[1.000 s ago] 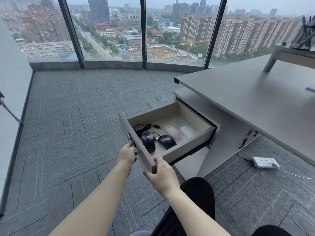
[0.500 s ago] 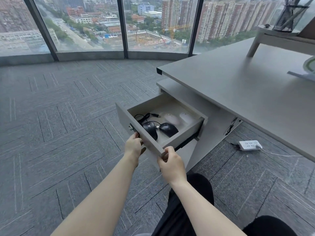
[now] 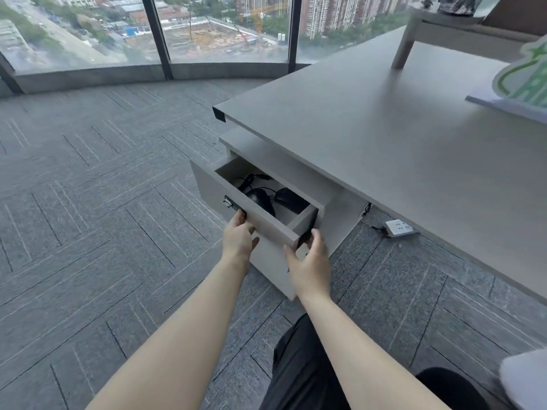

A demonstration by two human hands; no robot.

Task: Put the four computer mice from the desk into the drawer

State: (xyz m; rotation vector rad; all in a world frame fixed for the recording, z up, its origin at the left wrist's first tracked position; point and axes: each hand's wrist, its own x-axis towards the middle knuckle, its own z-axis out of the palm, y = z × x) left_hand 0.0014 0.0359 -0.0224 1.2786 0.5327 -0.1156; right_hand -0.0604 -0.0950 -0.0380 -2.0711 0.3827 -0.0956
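The grey drawer (image 3: pixel 213 187) under the desk (image 3: pixel 384 143) stands partly open. Two black mice (image 3: pixel 262 199) (image 3: pixel 291 199) and a coiled black cable (image 3: pixel 245 182) show inside it. The back of the drawer is hidden beneath the cabinet top, so no other mouse is visible. My left hand (image 3: pixel 238 238) presses flat against the drawer front just below the small lock, fingers spread. My right hand (image 3: pixel 310 261) curls around the right end of the drawer front, thumb under its lower edge.
A white power strip (image 3: pixel 399 227) lies on the grey carpet under the desk. On the desk stand a green-and-white sign (image 3: pixel 527 81) and a raised shelf with a slanted leg (image 3: pixel 404 45). Floor-to-ceiling windows run along the back. My black-trousered knee (image 3: pixel 302 365) is below.
The drawer has slid well back into the cabinet, hiding the two white mice at its rear. Both hands moved forward with the drawer front.
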